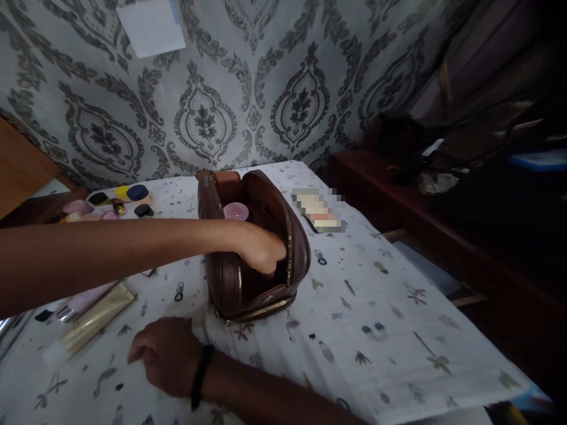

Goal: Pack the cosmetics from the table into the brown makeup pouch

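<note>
A brown leather bag (213, 236) stands on the table with its zipped top gaping. My left hand (263, 251) reaches down inside it from the left. Those fingers curl downward, and their tips and anything in them are hidden by the bag. A pink round-topped item (235, 211) shows inside, behind my left wrist. In front of the bag, my right hand (163, 357), with a black band at the wrist, is loosely curled above the cloth, and nothing shows in it. Left of it lie a gold tube (100, 316) and a pinkish tube (82, 300).
Small cosmetics, including a dark blue round item (137, 192), lie at the back left. A blurred flat packet (319, 211) is right of the bag. A patterned white cloth (354, 295) covers the table. Dark red furniture (367, 177) borders the right side.
</note>
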Demonstrator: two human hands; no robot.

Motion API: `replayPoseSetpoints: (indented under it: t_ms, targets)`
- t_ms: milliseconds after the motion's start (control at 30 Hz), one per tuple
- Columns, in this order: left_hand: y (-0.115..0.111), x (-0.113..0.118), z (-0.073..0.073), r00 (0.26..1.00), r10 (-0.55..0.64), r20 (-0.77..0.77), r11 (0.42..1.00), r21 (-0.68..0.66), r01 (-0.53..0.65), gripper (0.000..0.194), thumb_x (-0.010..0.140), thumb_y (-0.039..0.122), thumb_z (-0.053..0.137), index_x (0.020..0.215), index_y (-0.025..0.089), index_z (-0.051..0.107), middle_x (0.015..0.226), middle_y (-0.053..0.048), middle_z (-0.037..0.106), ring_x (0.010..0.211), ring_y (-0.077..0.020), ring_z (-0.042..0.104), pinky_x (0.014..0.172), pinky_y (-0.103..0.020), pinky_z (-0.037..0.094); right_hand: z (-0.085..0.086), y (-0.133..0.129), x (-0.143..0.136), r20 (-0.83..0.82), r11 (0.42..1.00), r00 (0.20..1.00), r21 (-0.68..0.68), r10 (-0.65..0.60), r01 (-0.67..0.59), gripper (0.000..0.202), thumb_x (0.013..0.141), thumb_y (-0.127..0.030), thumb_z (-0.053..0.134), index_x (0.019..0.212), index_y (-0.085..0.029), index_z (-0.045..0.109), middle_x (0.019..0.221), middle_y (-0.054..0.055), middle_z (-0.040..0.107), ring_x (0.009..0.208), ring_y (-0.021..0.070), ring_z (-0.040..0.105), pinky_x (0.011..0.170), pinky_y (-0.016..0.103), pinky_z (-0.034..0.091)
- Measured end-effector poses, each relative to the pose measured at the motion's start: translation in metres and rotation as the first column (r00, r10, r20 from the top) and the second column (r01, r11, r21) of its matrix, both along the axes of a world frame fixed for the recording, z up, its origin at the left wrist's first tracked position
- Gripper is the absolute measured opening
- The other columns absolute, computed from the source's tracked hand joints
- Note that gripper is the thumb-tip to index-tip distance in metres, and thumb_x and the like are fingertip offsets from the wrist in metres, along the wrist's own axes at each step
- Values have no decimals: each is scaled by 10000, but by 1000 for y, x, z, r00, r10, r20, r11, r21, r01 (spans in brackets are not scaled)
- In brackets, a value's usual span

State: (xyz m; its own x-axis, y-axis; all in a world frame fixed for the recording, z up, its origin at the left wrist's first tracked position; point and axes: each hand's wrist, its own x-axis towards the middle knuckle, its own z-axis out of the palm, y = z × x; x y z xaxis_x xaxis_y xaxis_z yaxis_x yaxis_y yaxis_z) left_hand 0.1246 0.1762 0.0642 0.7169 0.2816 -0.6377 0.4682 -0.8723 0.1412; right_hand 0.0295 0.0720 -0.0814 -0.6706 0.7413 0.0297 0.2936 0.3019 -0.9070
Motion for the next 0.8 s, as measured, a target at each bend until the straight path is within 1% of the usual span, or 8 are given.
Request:
replayPoseSetpoints:
  t_ms: [167,300,400,467,500,600,700,800]
  targets:
    - [3,-2,9,996,-90,-12,996,3,90,223,811,205,611,979,131,736,943,-94,737,768,-217,637,660,-279,464,-8,-1,-5,25,998,1000,67,-2,0,261,797,-73,486,897,-160,710,994,40,743,948,163,654,881,242,414]
    - [3,-11,33,988,-157,17,984,92,154,157,828,226,617,876,136,737,855,-85,717,753,-225,621,677,-299,444,-9,-2,-5,18,998,1000,62,-10,9,263,785,-46,475,860,-165,697,974,25,744,943,146,653,895,230,411]
    - [-1,-30,53,983,-141,120,985,118,126,143,858,220,601,883,163,729,902,-70,706,866,-235,616,734,-297,426,-5,-2,-4,-15,998,999,54,-34,35,266,772,-37,473,838,-183,685,980,8,746,938,138,661,896,226,427]
    - [-6,-49,60,959,-79,272,992,121,48,174,896,258,557,942,207,717,945,-41,699,928,-225,612,806,-296,424,-3,-2,-3,-22,998,998,34,-51,52,259,773,-47,475,820,-193,683,983,7,748,948,148,667,907,242,437]
    - [-10,-60,61,929,-40,369,991,133,-10,201,916,284,523,971,229,708,970,-28,694,956,-220,612,846,-299,423,-3,-2,-3,-20,998,998,27,-55,56,254,773,-53,478,813,-196,684,978,9,750,952,155,669,912,253,440]
    - [-24,-95,56,763,87,641,955,163,-246,272,943,332,430,1034,268,678,1056,-9,684,1037,-220,610,938,-315,422,-4,-1,-4,-28,997,997,33,-72,73,246,757,-52,492,801,-187,693,959,26,754,946,166,672,905,260,444]
    - [-40,-132,41,573,175,801,861,158,-484,304,935,366,409,1077,264,657,1096,-21,688,1057,-227,615,945,-323,446,-7,0,-4,-80,995,993,43,-88,92,247,717,-26,506,768,-179,694,905,22,755,891,150,675,869,232,447]
    - [-53,-171,19,441,260,859,730,123,-672,298,933,380,423,1070,242,649,1070,-35,707,1002,-213,635,918,-313,473,-9,1,-5,-130,993,985,36,-110,115,276,685,7,491,732,-176,692,840,15,750,842,143,673,834,220,448]
